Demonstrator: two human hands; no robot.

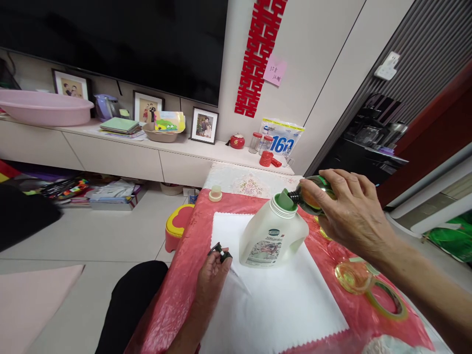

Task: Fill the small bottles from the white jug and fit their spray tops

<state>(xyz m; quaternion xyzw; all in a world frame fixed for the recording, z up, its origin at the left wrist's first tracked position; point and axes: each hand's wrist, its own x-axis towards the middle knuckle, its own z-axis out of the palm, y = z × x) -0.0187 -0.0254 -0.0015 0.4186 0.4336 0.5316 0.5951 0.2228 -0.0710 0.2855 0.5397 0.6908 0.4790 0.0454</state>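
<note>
Gripping, hands (214,272) (348,211) curled: left on pump (225,256), right on bottle (307,201)

Pale jug: we see a translucent whitish bottle (271,236) with a printed label, standing upright on the white cloth (280,305), uncapped at its threaded neck.
Green spout: we find it (284,200) set in the jug's mouth.
Dark green bottle: we see it (308,202) tipped over in the right hand (350,214), black threaded neck at the spout; contact we cannot tell.
Pump head: we see it (223,254), black, in the left hand (212,278), its thin clear tube slanting down over the cloth.
</note>
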